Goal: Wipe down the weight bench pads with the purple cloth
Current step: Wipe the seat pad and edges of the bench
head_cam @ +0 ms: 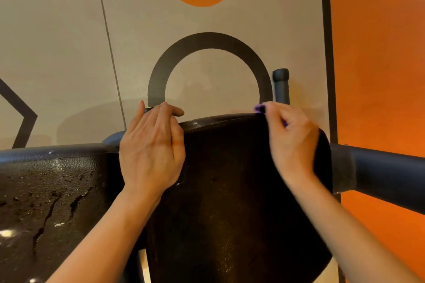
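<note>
At the far left, a black textured pad (46, 190) filled the lower-left corner of the view, its surface wet with droplets and dark runs of liquid. Just right of it, the left hand (151, 151) lay over the top-left edge of the central black pad (230, 202), palm against the pad face and fingers pressed together and curled over the rim, the thumb standing up apart on the left. The central pad stood upright, its curved top edge running between the two hands, with a faint sheen of moisture on its face.

At the pad's top-right corner, the right hand (292, 142) was closed in a pinch on the purple cloth (259, 108); only a small purple tip showed beyond the fingertips at the rim, and another sliver by the thumb, the rest hidden inside the hand. Behind this hand a dark upright tube (281, 85) rose by the wall. Farther right, a thick padded roller (379, 177) ran toward the right edge, before an orange wall panel (379, 53).
</note>
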